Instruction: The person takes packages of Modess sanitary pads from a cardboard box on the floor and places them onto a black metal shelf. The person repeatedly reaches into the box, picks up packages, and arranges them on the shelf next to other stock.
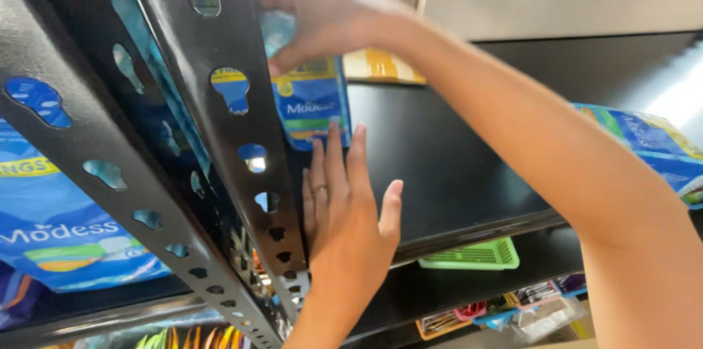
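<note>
- Head view: your right hand (322,12) grips the top of a blue soft pack (311,104) standing on the black shelf (447,166), by the perforated upright (220,107).
- Your left hand (348,210), fingers flat and open, braces its lower edge.
- It looks light, squashy and slick; hold it by the sides.

Both arms are bare as far as the shot goes, no sleeves, no watch or bracelet on either wrist. The left hand (344,206) has a thin ring (319,189) on one of the middle fingers, looks like a plain narrow band. Nails on that hand are short and unpainted, fingers pretty slim. The right hand (318,12) has no rings that I can make out, though its fingertips are partly hidden. No gloves on either one.
</note>
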